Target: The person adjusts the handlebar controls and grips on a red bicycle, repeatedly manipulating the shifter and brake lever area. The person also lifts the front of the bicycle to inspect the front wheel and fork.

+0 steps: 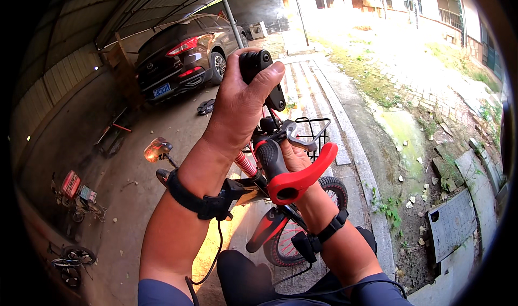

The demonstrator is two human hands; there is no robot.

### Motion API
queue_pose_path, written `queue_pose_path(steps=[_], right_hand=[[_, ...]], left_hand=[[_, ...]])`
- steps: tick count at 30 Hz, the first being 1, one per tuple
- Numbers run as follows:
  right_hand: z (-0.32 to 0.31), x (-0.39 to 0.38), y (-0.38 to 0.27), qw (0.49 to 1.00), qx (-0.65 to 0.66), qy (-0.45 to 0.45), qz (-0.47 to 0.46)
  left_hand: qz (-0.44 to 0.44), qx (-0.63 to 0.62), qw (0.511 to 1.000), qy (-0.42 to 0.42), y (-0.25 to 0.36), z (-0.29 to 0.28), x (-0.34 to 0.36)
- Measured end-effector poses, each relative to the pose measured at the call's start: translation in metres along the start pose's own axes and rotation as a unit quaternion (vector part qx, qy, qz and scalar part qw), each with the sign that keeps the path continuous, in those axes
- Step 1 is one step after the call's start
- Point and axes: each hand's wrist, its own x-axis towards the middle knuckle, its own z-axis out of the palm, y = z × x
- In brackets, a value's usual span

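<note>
My left hand (234,104) is raised and closed around a black folding multi-tool (254,66), with screw heads showing at its ends. Part of the tool lies hidden behind my fingers. Below it is the handlebar of a red and black bicycle, with a black rubber grip (272,157) and a red bar end (302,179). My right hand (294,156) reaches behind the bar end, its fingers bent near the silver brake lever (302,139). What those fingers hold is hidden. The front wheel (286,244) has red spokes beneath a red and black mudguard (264,230).
A dark car (189,52) is parked under the metal roof at the far left. A small bike (73,263) and a red and black object (73,187) are on the left. A concrete strip (350,144) runs on the right, beside a grey cover slab (453,225).
</note>
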Motion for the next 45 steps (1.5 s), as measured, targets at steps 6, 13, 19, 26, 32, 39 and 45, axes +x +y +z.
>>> queue_pose_path(steps=[6,13,19,26,32,39,45], right_hand=[[0.001,0.001,0.001,1.000,0.006,-0.007,0.007],[0.004,-0.001,0.000,1.000,-0.003,0.013,0.011],[-0.001,0.000,0.004,1.000,0.017,0.007,0.016],[0.005,-0.002,0.001,0.999,0.007,0.026,0.034],[0.000,-0.001,0.002,0.999,0.005,0.018,0.030],[0.000,0.000,0.004,1.000,-0.003,0.018,0.021],[-0.004,0.000,0.005,1.000,0.011,0.011,0.022]], left_hand=[[0.024,0.117,0.992,-0.042,0.007,-0.012,0.000],[0.003,0.101,0.994,-0.052,0.009,-0.017,0.002],[-0.027,0.013,0.998,-0.051,0.015,-0.016,0.001],[-0.016,-0.033,0.999,-0.006,0.005,-0.002,0.000],[-0.024,-0.046,0.998,0.031,0.005,0.008,0.001],[-0.038,-0.033,0.997,0.052,0.004,0.000,0.000],[-0.025,-0.008,0.998,0.061,0.003,-0.007,0.003]])
